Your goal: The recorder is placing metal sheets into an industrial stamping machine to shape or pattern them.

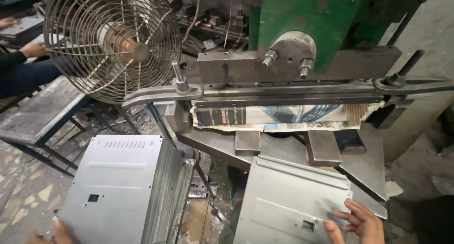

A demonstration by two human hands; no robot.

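A grey sheet-metal panel [283,196] with folded edges and a small square cut-out lies on the steel press table [364,173] in front of me. My right hand [359,222] rests flat on its near right corner, fingers spread. At the bottom left my left hand [59,232] touches the near edge of the top panel of a stack of similar panels [118,182], which has a row of vent slots; only fingertips show. Above the table runs the dark blade bar [288,95] of a green press machine [307,17], with folded newspaper [279,118] under it.
A wire-caged fan [113,40] stands at the upper left. Another person's arm and hand [28,52] are at a grey bench [38,109] on the far left. Metal scraps litter the floor [203,211] between stack and table. A concrete wall [425,36] is on the right.
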